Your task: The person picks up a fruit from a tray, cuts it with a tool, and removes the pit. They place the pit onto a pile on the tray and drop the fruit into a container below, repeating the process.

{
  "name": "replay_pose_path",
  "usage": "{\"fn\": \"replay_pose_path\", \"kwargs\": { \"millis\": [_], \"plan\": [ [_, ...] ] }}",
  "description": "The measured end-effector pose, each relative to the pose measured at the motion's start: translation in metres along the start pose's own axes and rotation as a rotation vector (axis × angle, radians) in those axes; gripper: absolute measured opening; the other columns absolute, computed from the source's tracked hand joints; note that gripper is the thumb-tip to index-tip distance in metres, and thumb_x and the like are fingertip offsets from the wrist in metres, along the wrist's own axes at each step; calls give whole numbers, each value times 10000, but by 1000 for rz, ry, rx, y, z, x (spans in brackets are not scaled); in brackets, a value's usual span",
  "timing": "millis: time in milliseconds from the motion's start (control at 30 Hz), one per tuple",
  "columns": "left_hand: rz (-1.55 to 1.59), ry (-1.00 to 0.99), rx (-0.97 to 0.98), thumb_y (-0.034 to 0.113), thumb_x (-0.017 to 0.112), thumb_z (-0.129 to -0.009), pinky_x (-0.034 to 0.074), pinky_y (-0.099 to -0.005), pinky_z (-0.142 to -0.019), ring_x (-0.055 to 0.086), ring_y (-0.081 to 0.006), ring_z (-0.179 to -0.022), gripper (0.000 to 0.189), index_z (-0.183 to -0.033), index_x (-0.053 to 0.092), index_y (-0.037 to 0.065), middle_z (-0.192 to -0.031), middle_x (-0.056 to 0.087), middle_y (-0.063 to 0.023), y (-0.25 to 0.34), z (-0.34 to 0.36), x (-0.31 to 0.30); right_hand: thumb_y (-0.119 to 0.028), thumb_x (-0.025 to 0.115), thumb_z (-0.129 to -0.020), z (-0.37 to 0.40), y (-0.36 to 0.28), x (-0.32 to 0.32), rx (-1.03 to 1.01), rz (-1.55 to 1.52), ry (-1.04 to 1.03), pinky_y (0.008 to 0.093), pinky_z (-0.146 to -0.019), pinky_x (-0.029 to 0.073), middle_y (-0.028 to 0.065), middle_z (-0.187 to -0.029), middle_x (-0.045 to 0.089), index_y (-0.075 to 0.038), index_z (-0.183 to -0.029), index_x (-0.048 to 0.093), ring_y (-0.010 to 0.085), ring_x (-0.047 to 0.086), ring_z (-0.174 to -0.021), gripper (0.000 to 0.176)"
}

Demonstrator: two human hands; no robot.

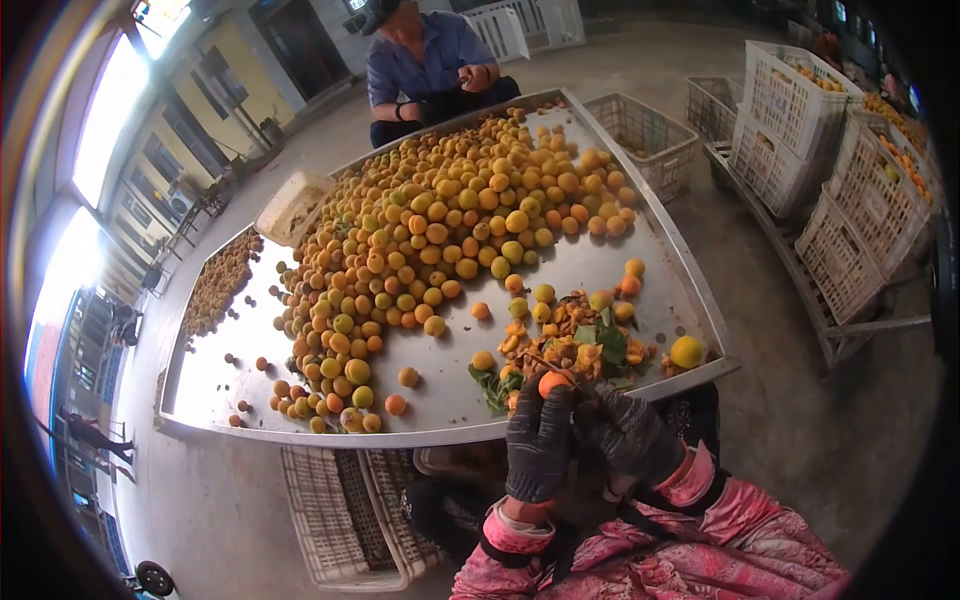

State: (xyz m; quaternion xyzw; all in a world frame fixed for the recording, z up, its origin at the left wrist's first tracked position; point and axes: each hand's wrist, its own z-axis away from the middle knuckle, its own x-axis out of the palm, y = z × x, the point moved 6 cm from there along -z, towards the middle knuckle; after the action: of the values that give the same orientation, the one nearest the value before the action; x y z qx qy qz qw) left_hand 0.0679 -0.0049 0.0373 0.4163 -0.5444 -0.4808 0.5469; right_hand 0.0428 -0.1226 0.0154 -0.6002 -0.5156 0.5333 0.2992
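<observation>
My left hand (538, 445), in a dark grey glove, is closed on an orange apricot (553, 384) at the near edge of the metal table (440, 350). Close beside it my right hand (640, 437), also gloved, has its fingers curled toward the fruit. What those fingers hold, if anything, is hidden. Just beyond both hands lies a pile of split apricot pieces (567, 325) mixed with green leaves (608, 340). A larger yellow-green fruit (687, 351) sits to the right, near the table's corner. A big heap of whole apricots (430, 220) covers the table's middle and far part.
Across the table a person (425, 60) in a blue shirt sits with hands raised. A pale basket (292, 208) and small dark brown pieces (222, 283) lie at the left. Stacked fruit crates (790, 130) stand on a cart (800, 285) at right; another crate (335, 515) is below the table's front edge.
</observation>
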Motion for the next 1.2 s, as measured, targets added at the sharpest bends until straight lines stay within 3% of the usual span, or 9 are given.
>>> {"fn": "replay_pose_path", "kwargs": {
  "millis": [233,300,333,500,733,800,933,1000,1200],
  "plan": [
    [-119,-40,121,189,504,-919,457,-246,-645,561,-111,-751,269,-1114,526,4,-870,601,-69,-9,-6,-12,-48,563,-822,1,-34,-3,-446,526,70,373,-810,496,202,-1069,580,59,-1118,552,326,600,-931,315],
    [-468,-150,302,167,501,-917,471,-258,-637,568,-113,-751,264,-1121,529,1,-894,606,-92,-4,-6,-12,-70,565,-826,-3,-12,-7,37,-253,90,384,-793,498,198,-1063,576,45,-1105,563,319,599,-913,302],
    [-468,-149,300,167,501,-917,471,-258,-637,568,-113,-751,264,-1121,529,1,-894,606,-92,1,-6,-13,-70,565,-826,-2,-11,-13,38,-253,88,384,-793,498,198,-1063,576,45,-1105,563,319,599,-913,302],
    [-24,-86,-15,162,506,-912,489,-308,-693,590,-161,-810,289,-1137,530,-18,-976,610,-132,4,-6,-7,-84,564,-828,-6,-21,-21,-224,169,-41,393,-751,500,192,-1009,578,35,-1080,574,327,601,-867,278],
    [-283,-14,185,151,490,-914,469,-295,-770,593,-193,-860,295,-1151,522,-21,-965,616,-144,-11,-6,-6,-122,581,-825,3,-40,-10,-582,848,13,392,-722,501,205,-1003,584,29,-1062,576,342,606,-843,280],
    [-506,83,421,203,457,-939,445,-284,-776,554,-136,-853,291,-1108,549,-14,-921,617,-71,-3,0,-1,-87,566,-836,0,-19,-10,-51,483,62,386,-715,505,199,-1023,588,8,-1067,583,343,610,-848,250],
    [-251,76,85,186,479,-927,446,-263,-733,547,-118,-813,254,-1058,560,-17,-879,614,-53,-6,-1,4,-65,537,-862,11,-6,3,-330,627,226,343,-735,505,152,-1039,607,-19,-1099,577,275,623,-886,244],
    [-55,49,26,107,555,-873,454,-257,-679,550,-92,-764,197,-1024,566,-18,-823,621,-82,-11,0,6,-57,517,-880,3,21,12,132,-493,119,327,-782,493,112,-1050,615,-39,-1135,560,207,608,-938,259],
    [-156,-19,86,147,533,-899,429,-222,-655,515,-79,-740,183,-975,567,-16,-819,588,-14,-11,-4,-1,-82,508,-905,6,2,1,671,-878,-141,282,-785,485,50,-990,603,-40,-1164,537,105,564,-890,263]
  ]
}}
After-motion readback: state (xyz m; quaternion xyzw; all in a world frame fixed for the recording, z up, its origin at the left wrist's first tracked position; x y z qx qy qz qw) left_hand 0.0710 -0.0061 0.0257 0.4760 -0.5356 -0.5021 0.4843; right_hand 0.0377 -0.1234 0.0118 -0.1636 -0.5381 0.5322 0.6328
